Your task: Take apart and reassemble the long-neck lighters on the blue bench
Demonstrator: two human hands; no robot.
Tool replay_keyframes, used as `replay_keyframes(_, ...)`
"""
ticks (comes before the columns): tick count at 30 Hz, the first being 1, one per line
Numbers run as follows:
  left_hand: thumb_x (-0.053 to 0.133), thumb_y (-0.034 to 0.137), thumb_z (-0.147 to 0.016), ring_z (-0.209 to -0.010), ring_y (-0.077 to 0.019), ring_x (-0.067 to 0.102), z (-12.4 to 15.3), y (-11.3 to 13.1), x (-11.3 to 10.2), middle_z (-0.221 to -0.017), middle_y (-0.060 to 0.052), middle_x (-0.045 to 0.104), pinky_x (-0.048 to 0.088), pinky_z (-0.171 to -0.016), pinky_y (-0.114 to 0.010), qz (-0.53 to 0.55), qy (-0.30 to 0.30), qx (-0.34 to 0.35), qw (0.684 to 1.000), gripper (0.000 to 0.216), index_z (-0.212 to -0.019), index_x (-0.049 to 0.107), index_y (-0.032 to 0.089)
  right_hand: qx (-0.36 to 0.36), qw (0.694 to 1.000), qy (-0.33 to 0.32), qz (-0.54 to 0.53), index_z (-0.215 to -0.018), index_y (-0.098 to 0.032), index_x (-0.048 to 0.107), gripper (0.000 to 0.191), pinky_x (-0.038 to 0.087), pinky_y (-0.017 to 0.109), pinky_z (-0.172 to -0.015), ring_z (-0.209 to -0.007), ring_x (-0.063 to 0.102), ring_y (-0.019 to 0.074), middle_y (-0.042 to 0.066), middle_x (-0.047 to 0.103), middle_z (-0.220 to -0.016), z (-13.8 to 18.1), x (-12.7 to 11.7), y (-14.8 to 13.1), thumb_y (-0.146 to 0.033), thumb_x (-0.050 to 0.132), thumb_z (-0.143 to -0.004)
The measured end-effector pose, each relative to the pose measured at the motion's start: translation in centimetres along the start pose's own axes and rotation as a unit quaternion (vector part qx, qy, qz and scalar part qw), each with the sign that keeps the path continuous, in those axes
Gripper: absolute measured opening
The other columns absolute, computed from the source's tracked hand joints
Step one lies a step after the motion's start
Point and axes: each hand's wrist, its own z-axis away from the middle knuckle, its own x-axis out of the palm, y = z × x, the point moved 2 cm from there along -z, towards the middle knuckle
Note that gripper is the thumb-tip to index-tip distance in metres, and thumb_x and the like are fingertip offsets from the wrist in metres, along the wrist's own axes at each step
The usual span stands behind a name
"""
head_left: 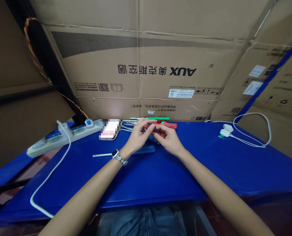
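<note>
Above the blue table (175,183), my left hand (139,134) and my right hand (170,139) meet at the fingertips. Both are closed in a pinch on a small dark piece (154,129), whose kind I cannot make out. Just below them lies a blue long-necked lighter (144,150), its metal rod pointing left and partly hidden by my left wrist. Behind my hands lie a green long-necked lighter (158,118) and a red one (170,125), with several metal rods to their left. My hands partly cover this group.
A phone (109,130) lies left of the lighters. Farther left is a white power strip (80,130) with plugs and a white cable (54,167). White chargers (225,131) with a looped cord sit at the right. A cardboard wall (151,49) stands behind the table.
</note>
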Motion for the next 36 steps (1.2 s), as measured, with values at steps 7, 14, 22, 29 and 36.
replay_keyframes(7, 0.065, 0.036, -0.087, -0.090, -0.0175, 0.057, 0.0, -0.3, 0.0, -0.094, -0.005, 0.059, 0.047, -0.075, -0.029, 0.015, 0.010, 0.003, 1.000, 0.018, -0.093, 0.072, 0.021, -0.009, 0.999, -0.036, 0.000, -0.105, -0.018, 0.065, 0.030, 0.050, 0.026, -0.058, -0.065, 0.059, 0.0144, 0.004, 0.067, -0.086, 0.1, -0.1, -0.3, -0.040, 0.065, -0.084)
replay_keyframes(14, 0.068, 0.039, -0.085, -0.088, -0.0158, 0.057, -0.1, -0.5, 0.0, -0.096, -0.004, 0.059, 0.047, -0.072, -0.027, 0.009, 0.026, -0.019, 0.999, 0.021, -0.095, 0.069, 0.020, 0.015, 1.000, 0.009, -0.007, -0.084, -0.017, 0.062, 0.025, 0.049, 0.025, -0.051, -0.057, 0.057, 0.0136, 0.001, 0.063, -0.072, 0.0, 0.3, 0.7, -0.041, 0.069, -0.081)
replay_keyframes(22, 0.063, 0.037, -0.089, -0.089, -0.0174, 0.056, -0.1, -0.3, -0.4, -0.095, -0.006, 0.058, 0.047, -0.071, -0.028, 0.008, 0.002, -0.004, 1.000, 0.020, -0.095, 0.073, 0.021, 0.005, 0.998, -0.060, 0.010, -0.098, -0.017, 0.064, 0.027, 0.051, 0.025, -0.055, -0.067, 0.060, 0.0148, 0.005, 0.067, -0.087, 0.1, -0.1, -0.3, -0.041, 0.061, -0.087)
replay_keyframes(29, 0.071, 0.040, -0.082, -0.086, -0.0160, 0.057, -0.2, -0.4, -0.1, -0.093, -0.004, 0.059, 0.047, -0.072, -0.028, 0.000, 0.037, -0.022, 0.999, 0.022, -0.091, 0.068, 0.020, 0.011, 1.000, 0.013, -0.005, -0.081, -0.019, 0.060, 0.030, 0.050, 0.025, -0.052, -0.061, 0.057, 0.0142, 0.001, 0.064, -0.074, -0.1, 0.1, 0.3, -0.047, 0.070, -0.080)
replay_keyframes(36, 0.061, 0.036, -0.090, -0.093, -0.0178, 0.057, -0.1, -0.2, -0.4, -0.097, -0.006, 0.057, 0.049, -0.075, -0.029, 0.018, -0.019, 0.000, 1.000, 0.020, -0.096, 0.072, 0.021, -0.023, 0.998, -0.051, 0.028, -0.097, -0.017, 0.067, 0.022, 0.052, 0.028, -0.063, -0.072, 0.063, 0.0171, 0.005, 0.068, -0.084, 0.1, -0.3, -0.6, -0.036, 0.059, -0.089)
